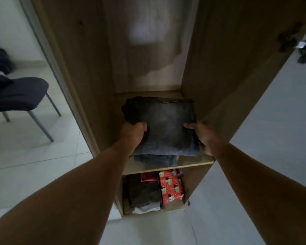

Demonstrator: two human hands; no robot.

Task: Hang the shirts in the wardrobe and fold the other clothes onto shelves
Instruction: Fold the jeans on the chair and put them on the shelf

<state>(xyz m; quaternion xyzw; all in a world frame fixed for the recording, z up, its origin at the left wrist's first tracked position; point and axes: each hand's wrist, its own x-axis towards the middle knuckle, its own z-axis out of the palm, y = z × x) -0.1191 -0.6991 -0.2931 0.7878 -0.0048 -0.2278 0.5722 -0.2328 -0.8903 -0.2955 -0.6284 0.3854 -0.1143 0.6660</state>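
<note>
A folded dark grey garment lies on a wooden wardrobe shelf, on top of another folded grey piece. My left hand grips the garment's near left edge with curled fingers. At the near right corner my right hand holds it, thumb on top and fingers wrapped round the side. Both arms reach forward into the open wardrobe.
The lower shelf holds folded grey clothes, a red patterned package and a small red item. A dark chair with dark cloth on it stands on the tiled floor at left. The wardrobe door stands open at right.
</note>
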